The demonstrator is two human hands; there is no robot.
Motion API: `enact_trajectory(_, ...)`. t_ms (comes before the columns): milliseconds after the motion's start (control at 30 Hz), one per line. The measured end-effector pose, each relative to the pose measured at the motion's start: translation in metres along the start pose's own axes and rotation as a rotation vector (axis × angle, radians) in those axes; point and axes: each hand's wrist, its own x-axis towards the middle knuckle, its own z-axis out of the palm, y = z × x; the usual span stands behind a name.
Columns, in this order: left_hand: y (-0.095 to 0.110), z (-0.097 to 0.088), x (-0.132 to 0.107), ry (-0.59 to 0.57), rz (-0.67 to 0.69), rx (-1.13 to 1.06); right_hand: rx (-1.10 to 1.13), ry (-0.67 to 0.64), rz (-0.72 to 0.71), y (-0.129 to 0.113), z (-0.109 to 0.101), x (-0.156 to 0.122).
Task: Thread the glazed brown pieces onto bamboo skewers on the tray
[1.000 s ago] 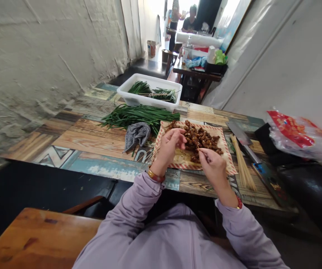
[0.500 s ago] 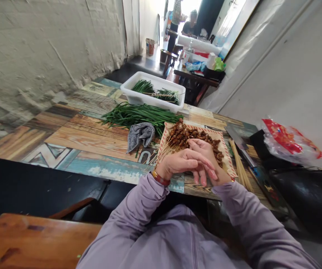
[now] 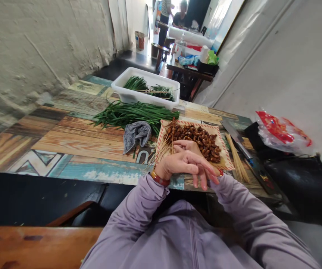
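My left hand (image 3: 187, 164) lies across my right wrist with its fingers stretched out, holding nothing. My right hand (image 3: 188, 145) rests beneath it at the near edge of a red-and-white paper tray (image 3: 224, 158), fingers curled by a thin upright skewer (image 3: 172, 144). The tray is heaped with small brown glazed pieces (image 3: 204, 139). Several loaded skewers (image 3: 169, 131) fan out at the tray's left end, sticks pointing toward me.
Bare bamboo sticks (image 3: 235, 157) and a cleaver (image 3: 235, 134) lie right of the tray. Chives (image 3: 133, 113), a grey cloth (image 3: 136, 133) and a white tub (image 3: 127, 95) sit left and behind. A red-printed plastic bag (image 3: 281, 130) lies at the right. Two people are far back.
A second ago my hands were apart over the brown pieces, the right pinching a skewer. My left hand has since come down across my right wrist, and the view shifted slightly.
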Motion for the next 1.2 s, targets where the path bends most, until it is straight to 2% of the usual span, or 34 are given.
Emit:
enact_trajectory(100, -0.002, 0.007, -0.006, -0.021, -0.007, -0.026, -0.063, 0.003, -0.060, -0.001, 0.003, -0.002)
enact_trajectory(167, -0.005, 0.015, -0.013, -0.018, -0.012, -0.049, -0.099, 0.050, -0.094, -0.001, 0.007, -0.003)
enact_trajectory(267, -0.008, 0.033, -0.025, 0.005, -0.103, 0.000, -0.096, 0.166, -0.132, 0.000, 0.015, -0.005)
enact_trajectory(400, -0.010, 0.058, -0.037, 0.044, -0.162, 0.033, -0.043, 0.180, -0.200, -0.002, 0.026, -0.010)
enact_trajectory(600, -0.022, 0.076, -0.047, 0.224, -0.030, 0.027, -0.030, 0.181, -0.307, -0.013, 0.038, -0.012)
enact_trajectory(700, -0.027, 0.077, -0.049, 0.397, 0.025, 0.018, 0.063, 0.172, -0.314, -0.013, 0.035, -0.019)
enact_trajectory(800, -0.028, 0.075, -0.046, 0.632, 0.077, 0.024, 0.167, 0.213, -0.288, -0.003, 0.021, -0.036)
enact_trajectory(933, -0.026, 0.062, -0.027, 0.926, 0.162, 0.009, 0.187, 0.312, -0.169, 0.021, -0.011, -0.071)
enact_trajectory(1067, -0.026, 0.041, 0.002, 1.071, 0.164, -0.028, 0.063, 0.486, -0.076, 0.056, -0.052, -0.105)
enact_trajectory(1200, -0.027, 0.019, 0.029, 1.179, 0.160, -0.006, -0.159, 0.637, 0.052, 0.094, -0.093, -0.135)
